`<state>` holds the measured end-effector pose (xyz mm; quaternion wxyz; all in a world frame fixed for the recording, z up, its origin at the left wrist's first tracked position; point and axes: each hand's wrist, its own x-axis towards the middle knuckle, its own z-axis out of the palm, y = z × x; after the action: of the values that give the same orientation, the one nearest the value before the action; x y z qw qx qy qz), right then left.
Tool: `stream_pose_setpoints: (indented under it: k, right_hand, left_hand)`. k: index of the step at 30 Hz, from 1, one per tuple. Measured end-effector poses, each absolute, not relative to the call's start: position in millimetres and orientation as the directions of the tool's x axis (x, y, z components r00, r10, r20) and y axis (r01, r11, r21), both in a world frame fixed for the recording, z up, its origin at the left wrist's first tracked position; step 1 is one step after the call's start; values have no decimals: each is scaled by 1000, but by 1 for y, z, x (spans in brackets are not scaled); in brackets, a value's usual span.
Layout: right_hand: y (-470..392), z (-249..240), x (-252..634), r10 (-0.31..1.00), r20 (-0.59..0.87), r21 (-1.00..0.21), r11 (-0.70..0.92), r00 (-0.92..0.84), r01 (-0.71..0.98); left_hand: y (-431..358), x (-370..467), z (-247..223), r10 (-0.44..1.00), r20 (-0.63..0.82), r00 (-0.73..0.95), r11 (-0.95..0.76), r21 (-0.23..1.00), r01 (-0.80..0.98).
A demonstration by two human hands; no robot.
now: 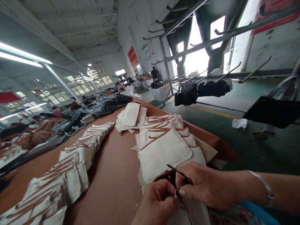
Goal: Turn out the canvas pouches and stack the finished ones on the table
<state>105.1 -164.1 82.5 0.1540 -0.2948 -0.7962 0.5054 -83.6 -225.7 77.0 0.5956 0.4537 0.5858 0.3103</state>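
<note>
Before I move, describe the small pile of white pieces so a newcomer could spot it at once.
On the brown table, find the left row and the right row of overlapping white pieces. The small pile lies between their far ends, close by the right row. Unlike those long, fanned rows, it is a short, loose stack.

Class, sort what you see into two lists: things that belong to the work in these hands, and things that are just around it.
In the work, it seems:
- left hand, pinching a dark edge
- right hand, holding a dark tool
- nearest white pieces

Just around:
- black bags, on the rack
- white scrap, on the floor
</note>
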Motion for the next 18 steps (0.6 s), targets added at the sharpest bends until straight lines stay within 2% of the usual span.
stream_pose_setpoints:
  k: [5,7,9,12,14,16,18]
  right_hand:
    - [-164,86,107,615,-18,-869,380,-788,317]
    - [-164,87,108,584,19,-822,471,-811,320]
    - [-164,86,109,512,98,-687,656,-854,314]
    - [-166,79,108,298,211,-281,931,-931,234]
    - [-168,73,107,180,232,-74,983,-956,168]
    - [-170,65,105,140,237,0,990,-961,144]
    - [-172,57,103,157,267,3,987,-951,163]
  left_hand:
    - [-227,-89,69,917,-366,158,348,928,133]
    - [-227,-92,60,903,-391,178,379,920,95]
    - [-226,-96,51,891,-403,207,402,914,52]
    - [-225,-100,41,905,-376,200,373,926,52]
    - [-226,-98,41,910,-379,171,365,925,107]
    - [-227,-94,46,903,-407,136,383,908,172]
    - [-228,-89,52,896,-434,95,405,885,230]
